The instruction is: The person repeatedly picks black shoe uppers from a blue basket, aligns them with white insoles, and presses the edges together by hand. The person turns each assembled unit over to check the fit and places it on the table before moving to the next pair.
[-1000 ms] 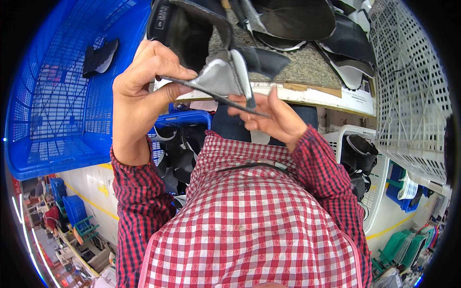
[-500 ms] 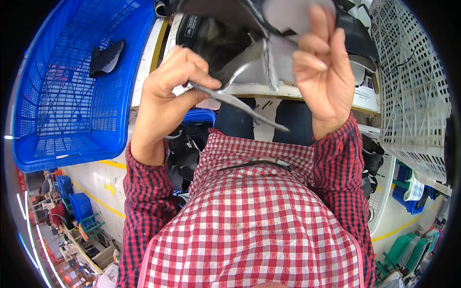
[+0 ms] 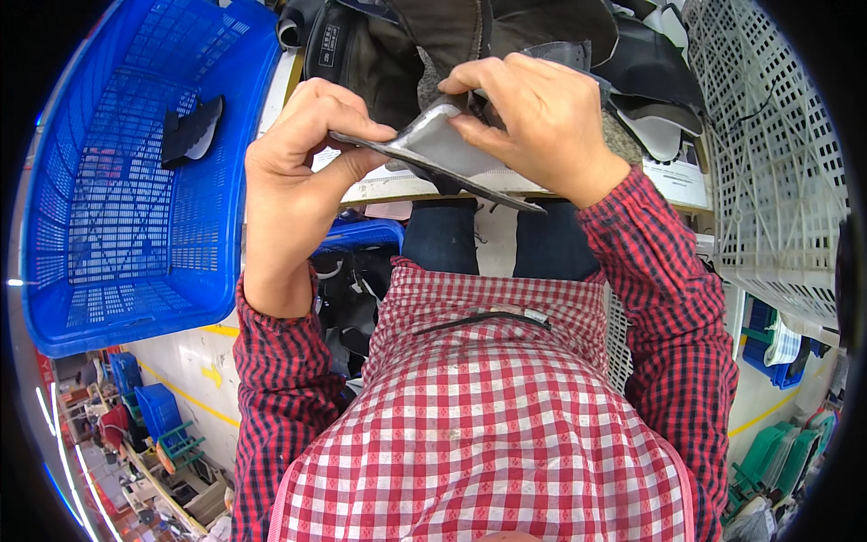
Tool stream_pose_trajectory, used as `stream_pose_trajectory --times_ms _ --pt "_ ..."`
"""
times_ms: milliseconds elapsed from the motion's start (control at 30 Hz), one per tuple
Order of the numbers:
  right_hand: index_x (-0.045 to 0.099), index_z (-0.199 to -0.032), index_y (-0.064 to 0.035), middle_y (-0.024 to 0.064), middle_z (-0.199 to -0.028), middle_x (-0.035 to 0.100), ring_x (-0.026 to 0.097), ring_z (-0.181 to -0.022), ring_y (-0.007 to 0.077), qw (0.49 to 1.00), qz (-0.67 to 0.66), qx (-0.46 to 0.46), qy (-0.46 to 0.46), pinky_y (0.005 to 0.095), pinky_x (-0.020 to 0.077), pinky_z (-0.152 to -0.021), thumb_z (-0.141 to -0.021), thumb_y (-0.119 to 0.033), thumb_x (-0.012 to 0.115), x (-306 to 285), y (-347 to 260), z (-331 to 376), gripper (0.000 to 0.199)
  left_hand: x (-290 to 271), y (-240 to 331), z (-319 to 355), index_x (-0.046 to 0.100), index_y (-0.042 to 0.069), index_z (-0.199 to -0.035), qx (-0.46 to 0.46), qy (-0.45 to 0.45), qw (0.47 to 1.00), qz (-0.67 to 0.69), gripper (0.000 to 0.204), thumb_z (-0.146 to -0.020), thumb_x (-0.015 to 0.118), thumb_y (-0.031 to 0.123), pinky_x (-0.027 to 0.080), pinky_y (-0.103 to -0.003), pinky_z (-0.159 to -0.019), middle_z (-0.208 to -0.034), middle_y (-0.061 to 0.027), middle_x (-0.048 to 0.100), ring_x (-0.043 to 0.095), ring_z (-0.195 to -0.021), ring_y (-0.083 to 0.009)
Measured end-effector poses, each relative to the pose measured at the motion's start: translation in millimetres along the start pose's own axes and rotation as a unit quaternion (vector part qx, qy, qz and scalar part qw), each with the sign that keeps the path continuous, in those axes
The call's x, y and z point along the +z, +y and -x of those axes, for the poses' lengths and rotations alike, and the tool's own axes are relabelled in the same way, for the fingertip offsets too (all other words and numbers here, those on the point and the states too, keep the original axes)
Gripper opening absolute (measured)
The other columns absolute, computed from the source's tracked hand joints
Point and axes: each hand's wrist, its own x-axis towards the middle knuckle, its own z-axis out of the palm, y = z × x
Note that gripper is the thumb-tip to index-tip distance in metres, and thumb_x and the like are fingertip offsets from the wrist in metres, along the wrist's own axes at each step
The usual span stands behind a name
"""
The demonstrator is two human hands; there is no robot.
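A red-and-white checked apron [image 3: 479, 425] covers the wearer's front, crossed near the waist by a thin dark cord [image 3: 479, 318]. Beyond it, both hands hold a black shoe upper [image 3: 465, 149], pale grey on its inner face, in the air around the front edge of the workbench [image 3: 361, 191]. The left hand [image 3: 302, 163] pinches its left end between thumb and bent forefinger. The right hand [image 3: 546, 113] has thumb and forefinger close together on the upper edge, the other fingers curled.

Just past the left hand, dark material carries a small rectangular black label [image 3: 330, 45] with pale printing; whether it belongs to the held upper, I cannot tell. More black pieces [image 3: 650, 77] lie heaped to the right, by a white sheet [image 3: 682, 176] whose fine print is too small to read.

On the left stands a blue plastic basket [image 3: 230, 307] with one black scalloped piece [image 3: 191, 131] inside; on the right, a white perforated crate [image 3: 759, 90]. Farther off, a yellow arrow [image 3: 212, 375] marks the pale floor, and green frames [image 3: 777, 461] stand stacked at lower right.
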Motion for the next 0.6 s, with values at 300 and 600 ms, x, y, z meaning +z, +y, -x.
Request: stream_pose_trajectory --times_ms 300,600 --pt "0.072 -0.106 -0.0077 0.003 -0.089 0.076 0.07 -0.067 0.0155 0.994 -0.106 -0.005 -0.009 0.0257 0.0556 -0.061 -0.087 -0.006 0.076 3 -1 -12 0.019 -11 -2 7 0.075 -0.001 -0.093 -0.03 0.0 1.0 -0.005 0.026 -0.073 0.076 -0.016 0.05 -0.025 -0.077 -0.095 -0.0053 0.062 0.062 -0.091 -0.0128" --pt "0.059 -0.103 -0.0058 0.0006 -0.069 0.061 0.057 -0.059 0.0056 0.959 -0.185 0.195 -0.094 0.0226 0.042 -0.055 -0.109 -0.018 0.056 -7 -27 -21 0.014 -11 -19 19 0.076 0.0 -0.096 -0.092 -0.003 0.99 0.104 0.026 -0.074 0.079 -0.014 0.049 -0.023 -0.075 -0.098 -0.0042 0.062 0.062 -0.093 -0.0119"
